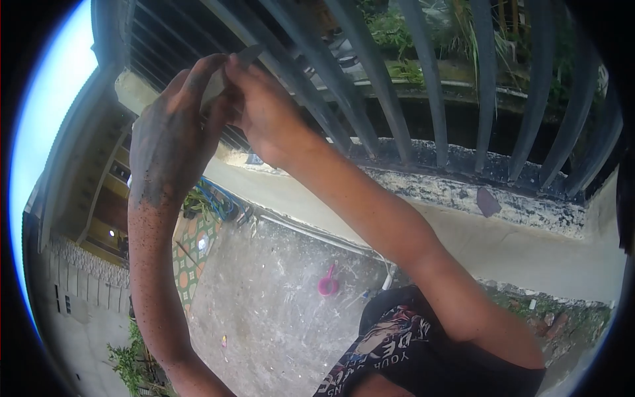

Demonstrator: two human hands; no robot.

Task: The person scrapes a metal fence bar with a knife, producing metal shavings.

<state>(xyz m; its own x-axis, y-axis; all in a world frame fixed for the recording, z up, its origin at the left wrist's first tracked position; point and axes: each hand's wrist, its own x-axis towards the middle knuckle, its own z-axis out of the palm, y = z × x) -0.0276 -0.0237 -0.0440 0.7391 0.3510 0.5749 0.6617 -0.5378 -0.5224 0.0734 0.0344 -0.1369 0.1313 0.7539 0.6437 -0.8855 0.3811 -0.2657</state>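
Both my hands are raised close together beside the dark grey fence bars [377, 79]. Smeared with grey dust and specks, my left hand [169, 129] has its fingers bent and closed at the tips on a thin flat piece that looks like sandpaper [249, 54]. My right hand [261, 112] meets it from the other side, thumb and fingers closed on the same piece. The piece's dark grey corner sticks out past the fingertips, and a paler part shows between the hands. Fingers partly hide the rest of it.
A purplish-grey flat scrap [488, 202] lies on the peeling ledge [423, 178] under the bars. Below, a pink dipper [328, 284] sits on the concrete floor [264, 291]. A blue hose [225, 202] and plants are near the wall's foot. Greenery stands behind the fence.
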